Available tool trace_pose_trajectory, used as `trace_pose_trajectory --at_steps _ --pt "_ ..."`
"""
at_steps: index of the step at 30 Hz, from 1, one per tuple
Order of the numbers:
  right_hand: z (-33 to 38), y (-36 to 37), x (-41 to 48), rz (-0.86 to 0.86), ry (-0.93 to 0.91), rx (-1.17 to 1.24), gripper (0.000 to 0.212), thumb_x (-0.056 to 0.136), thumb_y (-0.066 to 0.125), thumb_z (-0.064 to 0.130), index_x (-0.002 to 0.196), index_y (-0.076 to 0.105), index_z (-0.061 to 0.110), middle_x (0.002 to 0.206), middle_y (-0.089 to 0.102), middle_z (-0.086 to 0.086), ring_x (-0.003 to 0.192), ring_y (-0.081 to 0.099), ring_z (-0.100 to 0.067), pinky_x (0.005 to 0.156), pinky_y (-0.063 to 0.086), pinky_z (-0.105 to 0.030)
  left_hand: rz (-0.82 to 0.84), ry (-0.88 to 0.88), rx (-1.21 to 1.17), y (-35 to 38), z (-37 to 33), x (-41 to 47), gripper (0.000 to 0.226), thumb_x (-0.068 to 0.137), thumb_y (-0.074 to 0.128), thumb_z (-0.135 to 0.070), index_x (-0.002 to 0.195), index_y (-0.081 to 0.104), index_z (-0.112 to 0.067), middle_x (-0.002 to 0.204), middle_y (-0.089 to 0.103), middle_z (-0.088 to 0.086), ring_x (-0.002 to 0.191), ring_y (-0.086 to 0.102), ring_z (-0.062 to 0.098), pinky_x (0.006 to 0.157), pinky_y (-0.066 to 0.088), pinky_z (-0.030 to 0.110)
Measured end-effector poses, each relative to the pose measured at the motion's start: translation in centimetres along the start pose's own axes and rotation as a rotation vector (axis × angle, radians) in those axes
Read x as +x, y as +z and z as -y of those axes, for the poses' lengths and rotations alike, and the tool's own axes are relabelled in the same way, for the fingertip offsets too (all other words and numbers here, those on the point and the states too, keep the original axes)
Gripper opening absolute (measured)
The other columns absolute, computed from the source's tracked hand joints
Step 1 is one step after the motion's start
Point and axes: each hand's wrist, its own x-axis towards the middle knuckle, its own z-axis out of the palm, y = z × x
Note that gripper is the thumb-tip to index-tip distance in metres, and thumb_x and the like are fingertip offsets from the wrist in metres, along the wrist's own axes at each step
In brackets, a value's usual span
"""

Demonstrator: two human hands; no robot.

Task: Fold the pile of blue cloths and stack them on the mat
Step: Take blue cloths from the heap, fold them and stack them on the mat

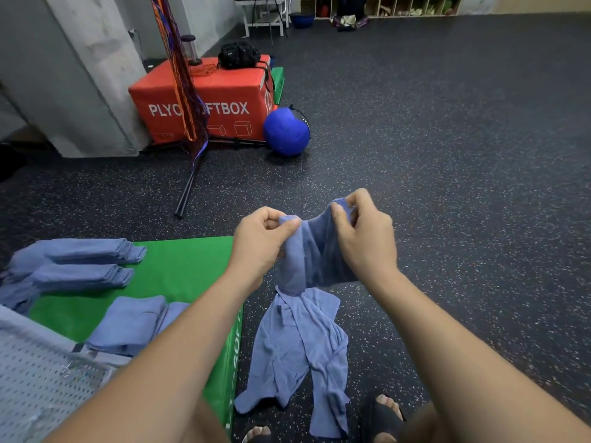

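A blue cloth (pixel 315 251) hangs in the air between my two hands. My left hand (pixel 260 241) pinches its top left corner and my right hand (pixel 364 231) pinches the top right corner, a little higher. Below it a loose pile of blue cloths (pixel 300 353) lies crumpled on the dark floor. To the left is the green mat (pixel 185 270). Folded blue cloths sit on it in three stacks: one at the far left (pixel 92 251), one just nearer (pixel 80 278), and one (pixel 134 324) close to my left forearm.
A red plyo soft box (pixel 208 100) with a black bag on top stands at the back left, a blue ball (pixel 286 131) beside it. A stand with hanging straps (pixel 188 123) has legs reaching toward the mat. My feet (pixel 383 410) are at the bottom edge.
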Motion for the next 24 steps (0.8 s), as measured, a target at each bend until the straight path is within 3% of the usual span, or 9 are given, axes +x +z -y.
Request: trace_pose_trajectory --at_steps 4,9,12,15,18,20,22,24 --pt "1.0 1.9 -1.5 0.070 -0.055 -0.004 0.027 0.103 0.061 0.047 0.093 0.047 0.027 0.067 0.061 0.006 0.066 0.060 -0.023 0.062 0.049 -0.040 0.026 -0.016 -0.014 1.5 -0.8 -1.0 0.007 0.093 0.081 -0.014 0.097 0.076 -0.013 0.082 0.077 0.001 0.073 0.068 0.011 0.055 0.053 0.026" --pt "1.9 2.5 -2.2 0.117 -0.064 0.096 0.019 0.105 0.061 0.042 0.096 0.054 0.027 0.067 0.062 0.008 0.064 0.060 -0.013 0.063 0.050 -0.038 0.017 -0.018 -0.051 1.6 -1.1 -1.3 0.008 0.097 0.074 -0.014 0.100 0.079 -0.019 0.091 0.081 0.002 0.084 0.073 0.013 0.063 0.057 0.029" --pt "2.4 2.5 -2.7 0.152 -0.104 0.211 0.010 0.108 0.059 0.029 0.098 0.058 0.029 0.065 0.062 0.011 0.062 0.059 -0.008 0.061 0.044 -0.024 -0.020 0.037 -0.008 1.0 -1.3 -1.1 0.009 0.094 0.073 -0.021 0.101 0.079 -0.021 0.092 0.082 -0.001 0.083 0.075 0.015 0.069 0.059 0.034" --pt "2.9 2.6 -3.4 0.181 -0.134 0.264 0.014 0.106 0.057 0.016 0.107 0.065 0.027 0.068 0.060 0.017 0.061 0.054 -0.008 0.059 0.037 -0.017 -0.059 0.086 0.049 0.2 -1.4 -0.7 0.014 0.091 0.071 -0.022 0.101 0.080 -0.022 0.090 0.082 -0.003 0.073 0.069 0.009 0.072 0.051 0.033" --pt "2.8 2.9 -3.5 0.223 -0.134 0.314 0.025 0.106 0.054 0.010 0.116 0.069 0.028 0.072 0.062 0.020 0.065 0.057 -0.006 0.066 0.044 -0.020 -0.073 0.091 0.056 -0.3 -1.8 -0.5 0.015 0.093 0.070 -0.026 0.103 0.081 -0.022 0.088 0.080 -0.006 0.071 0.063 0.007 0.072 0.050 0.033" --pt "2.6 3.0 -3.2 0.275 -0.126 0.385 0.034 0.106 0.049 0.007 0.120 0.069 0.031 0.082 0.070 0.013 0.073 0.068 -0.011 0.074 0.058 -0.036 -0.005 0.086 0.014 -0.9 -2.4 -0.5 0.017 0.094 0.076 -0.028 0.108 0.079 -0.019 0.088 0.077 -0.006 0.074 0.063 0.008 0.072 0.052 0.031" --pt "2.3 2.9 -2.7 0.331 -0.112 0.456 0.039 0.105 0.048 0.002 0.121 0.070 0.031 0.090 0.073 0.003 0.083 0.074 -0.023 0.080 0.062 -0.050 0.097 0.081 -0.048 -1.9 -2.9 -0.5 0.024 0.092 0.083 -0.015 0.115 0.075 -0.012 0.096 0.079 0.002 0.083 0.070 0.010 0.077 0.055 0.025" --pt "2.0 3.0 -2.2 0.330 -0.111 0.481 0.039 0.104 0.053 -0.002 0.122 0.074 0.025 0.098 0.075 0.004 0.088 0.073 -0.017 0.081 0.061 -0.041 0.150 0.094 -0.009 -3.0 -3.2 0.0 0.029 0.089 0.083 -0.002 0.117 0.073 -0.006 0.103 0.081 0.010 0.089 0.073 0.013 0.083 0.058 0.025"
